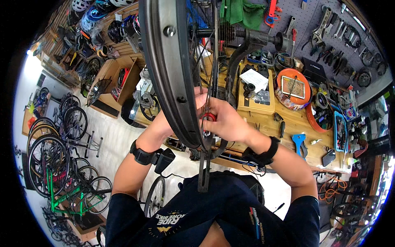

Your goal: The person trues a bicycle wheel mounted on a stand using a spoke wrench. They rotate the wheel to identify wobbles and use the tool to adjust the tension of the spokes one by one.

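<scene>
A bare bicycle rim with spokes stands upright in front of me, held in a dark truing stand. My right hand is closed at the rim's right side, its fingers pinching a small red spoke wrench against the spokes by the rim. From the other side my left hand reaches behind the rim. Its curled fingertips show among the spokes close to the right hand's fingers; the rim hides most of them, and I cannot see what they grip. A cassette sits on the hub at the top.
The wooden workbench carries a cardboard box, orange round trays, a blue-handled tool and a screwdriver. Tools hang on the grey pegboard. Several bicycles stand at the left, with an open carton behind.
</scene>
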A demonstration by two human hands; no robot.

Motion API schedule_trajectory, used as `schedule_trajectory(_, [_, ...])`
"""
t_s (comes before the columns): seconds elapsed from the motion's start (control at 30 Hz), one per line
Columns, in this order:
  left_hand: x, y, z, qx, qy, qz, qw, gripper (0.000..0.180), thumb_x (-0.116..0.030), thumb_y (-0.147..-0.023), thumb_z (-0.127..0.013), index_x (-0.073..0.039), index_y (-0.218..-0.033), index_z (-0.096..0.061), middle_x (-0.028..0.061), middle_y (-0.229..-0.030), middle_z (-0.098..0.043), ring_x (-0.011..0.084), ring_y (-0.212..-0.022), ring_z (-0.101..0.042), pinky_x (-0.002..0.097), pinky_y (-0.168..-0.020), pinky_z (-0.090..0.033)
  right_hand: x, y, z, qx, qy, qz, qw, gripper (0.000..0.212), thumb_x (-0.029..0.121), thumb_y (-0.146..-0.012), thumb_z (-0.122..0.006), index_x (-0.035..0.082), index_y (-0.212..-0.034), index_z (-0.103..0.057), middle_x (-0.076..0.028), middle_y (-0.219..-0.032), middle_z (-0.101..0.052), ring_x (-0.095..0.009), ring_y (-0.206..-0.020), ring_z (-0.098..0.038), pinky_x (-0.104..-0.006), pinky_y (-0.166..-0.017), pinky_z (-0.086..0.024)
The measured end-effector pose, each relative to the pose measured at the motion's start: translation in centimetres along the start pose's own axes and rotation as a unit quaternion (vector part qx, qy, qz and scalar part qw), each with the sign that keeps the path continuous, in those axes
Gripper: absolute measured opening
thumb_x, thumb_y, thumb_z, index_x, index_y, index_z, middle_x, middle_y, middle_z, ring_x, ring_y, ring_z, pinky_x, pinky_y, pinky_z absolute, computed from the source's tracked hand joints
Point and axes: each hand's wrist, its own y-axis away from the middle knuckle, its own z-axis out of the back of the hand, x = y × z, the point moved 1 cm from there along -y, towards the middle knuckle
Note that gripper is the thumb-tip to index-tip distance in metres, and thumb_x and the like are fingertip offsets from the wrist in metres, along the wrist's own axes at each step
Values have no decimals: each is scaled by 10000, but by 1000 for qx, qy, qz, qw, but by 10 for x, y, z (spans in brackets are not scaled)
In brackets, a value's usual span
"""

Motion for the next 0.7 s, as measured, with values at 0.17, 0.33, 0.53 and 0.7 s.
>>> schedule_trajectory(0.17, [-2, 4, -2, -18, 20, 5, 1000, 437, -286, -951, -612, 17, -1263, -575, 44, -1048, -650, 114, -991, -567, 274, -933, -415, 13, -4, 3, 26, 118, 17, 993, 290, 166, -819, -724, -32, -985, -592, -116, -851, -637, -229, -767, -607, -356, -725, -491])
schedule_trajectory(0.33, [2, -1, -3, -29, 3, -7, 1000, 454, -288, -944, -622, 26, -1268, -571, 66, -1086, -656, 132, -1030, -576, 289, -959, -416, 14, 0, 38, 261, -174, -110, 943, 310, 185, -936, -630, 13, -1184, -561, 13, -876, -604, -67, -734, -545, -215, -620, -451])
schedule_trajectory(0.53, [10, -4, 5, -38, -45, -32, 998, 463, -295, -948, -615, 42, -1262, -567, 56, -1087, -645, 130, -1030, -571, 285, -962, -416, 9, -6, 28, 135, 50, -39, 989, 335, 294, -821, -768, -12, -818, -632, -39, -612, -563, -106, -575, -547, -284, -535, -434])
schedule_trajectory(0.7, [12, -6, 3, -34, -59, -26, 997, 491, -331, -956, -599, 33, -1283, -554, 57, -1111, -640, 121, -1040, -571, 282, -955, -421, 39, 17, 22, -49, 156, -18, 986, 297, 252, -839, -730, -30, -848, -637, -87, -653, -623, -153, -564, -573, -319, -532, -461])
